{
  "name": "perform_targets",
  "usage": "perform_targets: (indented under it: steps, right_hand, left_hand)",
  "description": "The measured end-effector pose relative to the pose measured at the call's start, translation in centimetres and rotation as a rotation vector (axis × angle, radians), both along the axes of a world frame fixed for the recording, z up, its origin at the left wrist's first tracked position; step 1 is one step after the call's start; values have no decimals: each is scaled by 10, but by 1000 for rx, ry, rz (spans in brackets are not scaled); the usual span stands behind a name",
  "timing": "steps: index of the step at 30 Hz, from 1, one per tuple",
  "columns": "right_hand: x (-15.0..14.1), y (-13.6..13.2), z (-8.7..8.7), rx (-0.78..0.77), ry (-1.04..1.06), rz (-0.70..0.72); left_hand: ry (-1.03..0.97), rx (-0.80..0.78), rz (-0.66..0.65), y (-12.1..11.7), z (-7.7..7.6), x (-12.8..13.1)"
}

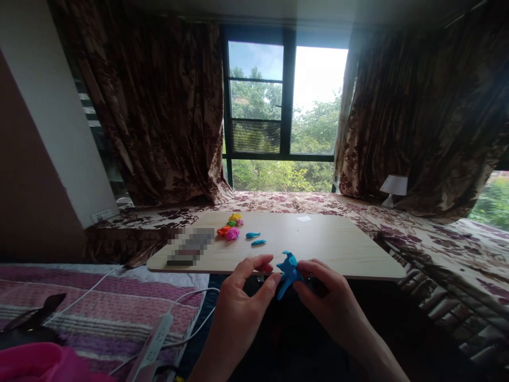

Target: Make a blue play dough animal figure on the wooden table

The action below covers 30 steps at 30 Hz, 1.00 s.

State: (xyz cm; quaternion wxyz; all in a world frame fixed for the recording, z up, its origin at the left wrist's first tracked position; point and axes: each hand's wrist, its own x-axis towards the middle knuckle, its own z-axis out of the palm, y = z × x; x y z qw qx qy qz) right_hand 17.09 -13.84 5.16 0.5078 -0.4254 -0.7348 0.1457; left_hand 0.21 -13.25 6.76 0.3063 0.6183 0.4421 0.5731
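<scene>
right hand (332,289) pinches the blue, clay-like figure with thin projections (290,271); left hand (242,302) is parted, its contact unclear; light fingertip pressure should best protect the shape

1. My left hand (245,297) is hovering at the table (334,246)'s near edge, its thumb and forefinger curving apart.
2. My right hand (332,289) is facing it at that same table edge, thumb and fingers pinching.
3. Both my bare forearms are reaching up toward the table, angling inward, backs of the hands showing.
</scene>
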Motion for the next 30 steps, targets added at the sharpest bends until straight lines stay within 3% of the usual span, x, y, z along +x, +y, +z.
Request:
perform_targets:
  steps: [4,17,23,26,30]
  right_hand:
    - [-1,-2,2,-9,-52,19]
    - [-2,1,0,0,-68,24]
    - [4,5,-2,-10,-68,52]
    - [24,25,-1,-49,-33,55]
    - [52,80,-1,-103,-97,-14]
  left_hand:
    - [34,26,-70,1,0,2]
    - [280,254,83,8,-9,5]
    - [290,256,104,13,-14,6]
    - [249,174,83,17,-13,-2]
    - [237,138,162,22,-12,-17]
